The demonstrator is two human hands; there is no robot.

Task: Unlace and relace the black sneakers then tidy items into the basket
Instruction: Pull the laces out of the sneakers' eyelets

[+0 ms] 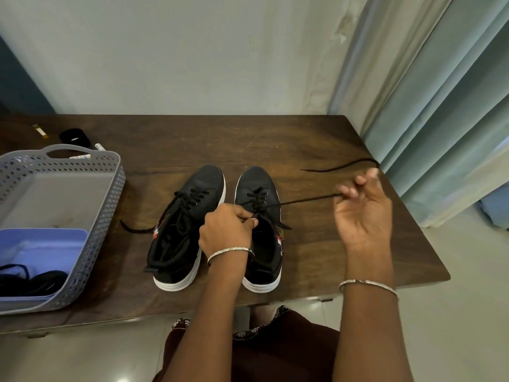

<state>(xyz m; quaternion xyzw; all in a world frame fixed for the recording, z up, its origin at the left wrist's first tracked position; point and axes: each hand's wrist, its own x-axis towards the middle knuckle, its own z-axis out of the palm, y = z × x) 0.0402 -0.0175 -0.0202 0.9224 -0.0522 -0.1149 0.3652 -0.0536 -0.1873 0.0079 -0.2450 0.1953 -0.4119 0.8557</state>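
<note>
Lacing step on right sneaker (259,216), mid-desk beside left sneaker (184,227). Left hand (225,230) pinched shut at upper eyelets — probably on lace. Right hand (360,210) half-curled, fingertips pulling lace (308,199) taut toward right edge. Next: draw slack through, thread next eyelet. Basket (110,205) at left edge.

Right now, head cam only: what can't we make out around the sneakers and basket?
- Right sneaker: top eyelets and tongue hidden by the left hand.
- Lace path inside the right hand: covered by fingers, blurred.
- Basket: left side cut off by the frame edge; dark contents indistinct.
- Small items behind the basket: too small, partly hidden by its rim.
</note>
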